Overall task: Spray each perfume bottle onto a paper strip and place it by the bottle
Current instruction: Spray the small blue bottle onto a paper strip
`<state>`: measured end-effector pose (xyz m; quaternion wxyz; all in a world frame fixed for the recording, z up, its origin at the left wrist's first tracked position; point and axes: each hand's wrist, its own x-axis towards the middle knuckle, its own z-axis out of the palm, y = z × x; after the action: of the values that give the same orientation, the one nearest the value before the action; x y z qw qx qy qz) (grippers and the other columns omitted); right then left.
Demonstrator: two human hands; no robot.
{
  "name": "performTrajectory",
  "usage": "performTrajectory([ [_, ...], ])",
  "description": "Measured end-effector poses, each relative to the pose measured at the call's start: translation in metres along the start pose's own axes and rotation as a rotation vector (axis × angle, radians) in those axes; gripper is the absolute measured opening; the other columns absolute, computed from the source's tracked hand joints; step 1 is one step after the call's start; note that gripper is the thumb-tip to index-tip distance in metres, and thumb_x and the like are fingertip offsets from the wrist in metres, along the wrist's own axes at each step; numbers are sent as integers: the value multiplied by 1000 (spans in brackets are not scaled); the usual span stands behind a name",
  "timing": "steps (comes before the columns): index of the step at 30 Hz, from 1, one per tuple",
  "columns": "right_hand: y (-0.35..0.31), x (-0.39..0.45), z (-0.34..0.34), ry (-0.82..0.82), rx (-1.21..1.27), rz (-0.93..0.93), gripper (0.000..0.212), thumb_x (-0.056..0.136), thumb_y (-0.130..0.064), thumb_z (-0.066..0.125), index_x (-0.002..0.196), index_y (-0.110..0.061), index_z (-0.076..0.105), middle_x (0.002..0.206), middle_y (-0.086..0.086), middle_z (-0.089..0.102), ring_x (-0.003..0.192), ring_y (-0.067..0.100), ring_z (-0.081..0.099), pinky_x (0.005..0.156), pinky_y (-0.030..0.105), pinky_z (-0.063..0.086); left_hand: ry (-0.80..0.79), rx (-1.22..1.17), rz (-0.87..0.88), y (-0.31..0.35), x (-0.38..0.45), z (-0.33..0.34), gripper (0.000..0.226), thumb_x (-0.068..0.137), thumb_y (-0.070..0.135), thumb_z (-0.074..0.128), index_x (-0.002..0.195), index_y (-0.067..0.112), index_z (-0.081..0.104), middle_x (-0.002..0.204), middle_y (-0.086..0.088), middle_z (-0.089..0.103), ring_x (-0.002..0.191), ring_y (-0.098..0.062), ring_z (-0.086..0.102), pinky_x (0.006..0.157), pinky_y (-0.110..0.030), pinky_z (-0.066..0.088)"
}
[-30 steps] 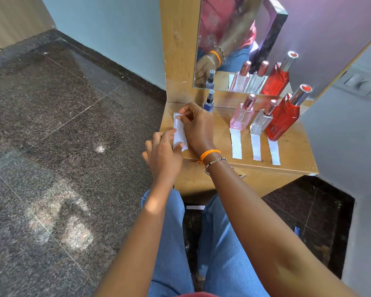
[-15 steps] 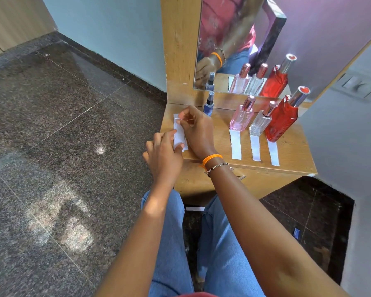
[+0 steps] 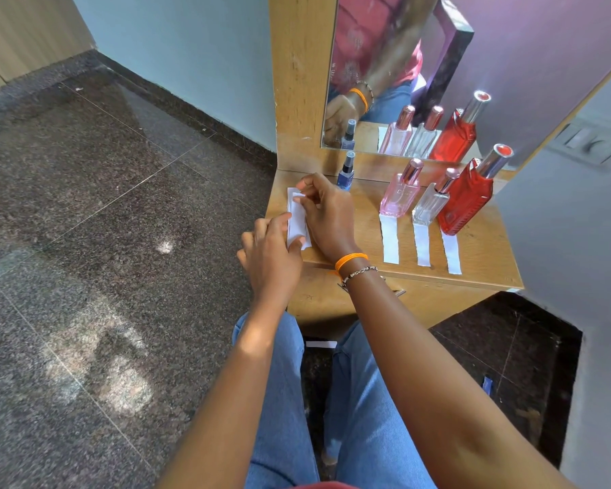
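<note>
So three bottles already have strips laid on the counter (image 3: 480, 255), and our hands pinch white paper (image 3: 296, 220) for the small blue spray bottle (image 3: 346, 172).

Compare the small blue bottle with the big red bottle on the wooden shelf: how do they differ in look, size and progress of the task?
The blue bottle is small and slim with a dark cap; the red bottle is much larger, with a silver cap topped in red. The red bottle has a paper strip lying in front of it; the blue bottle has none yet. Both stand on the shelf by the mirror.
</note>
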<state>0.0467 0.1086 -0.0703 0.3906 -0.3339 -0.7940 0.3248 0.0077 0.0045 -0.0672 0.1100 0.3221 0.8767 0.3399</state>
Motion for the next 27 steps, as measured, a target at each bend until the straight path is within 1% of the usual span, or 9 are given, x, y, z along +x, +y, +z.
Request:
performTrajectory([
  [5,0,2,-1,-11,-46,-55,11,87,-5,57,92,-7,66,82,8,71,74,22,64,62,33,48,-1,-9,-1,1,-1,-1,40,87,29,61,125,29,51,124,2,50,118,-25,39,94,-41,29],
  [9,-2,2,-4,-50,-61,-87,12,86,-12,51,92,-6,60,76,9,69,67,24,62,58,38,48,0,-12,-3,1,-1,-1,40,87,29,61,125,29,51,125,2,50,118,-24,39,94,-40,28],
  [12,-2,3,-4,-48,-48,-84,9,85,-7,53,89,-6,60,86,9,69,75,23,62,65,42,51,1,-6,1,1,-1,-1,39,87,29,61,125,28,51,125,1,50,119,-25,39,94,-41,29],
  [13,-1,4,-3,-44,-38,-90,9,85,-4,55,89,-6,62,96,9,69,84,21,63,72,39,53,1,-3,1,1,-1,-1,39,87,29,61,125,28,51,125,1,50,119,-25,39,94,-41,29],
  [15,0,4,-3,-31,4,-104,8,83,1,59,86,-4,64,115,7,63,99,13,58,81,20,49,2,-2,4,1,-1,-1,40,87,29,61,125,28,51,125,1,50,119,-24,39,94,-41,29],
  [16,0,3,-4,-16,29,-102,8,82,2,60,83,-4,64,115,6,61,99,10,56,80,15,46,2,-5,5,0,-1,-1,40,87,29,61,126,28,51,125,1,50,119,-25,39,94,-41,29],
  [19,-1,0,-5,28,99,-21,11,82,2,61,81,-9,64,86,-2,65,78,5,59,70,24,49,8,-19,-2,0,0,-1,41,87,29,61,126,29,51,125,2,50,119,-25,39,95,-42,29],
  [21,-3,-2,-7,37,148,26,16,83,0,63,79,-16,62,75,-13,62,70,-3,58,67,24,50,7,-31,-11,0,0,-1,41,86,29,61,126,30,50,125,2,51,119,-25,39,95,-42,29],
  [27,-22,4,-20,26,254,64,18,82,0,65,87,-17,61,78,-17,61,69,-5,56,68,16,47,-20,-86,-39,3,4,-5,36,87,32,60,123,30,53,120,3,53,117,-25,41,96,-45,31],
])
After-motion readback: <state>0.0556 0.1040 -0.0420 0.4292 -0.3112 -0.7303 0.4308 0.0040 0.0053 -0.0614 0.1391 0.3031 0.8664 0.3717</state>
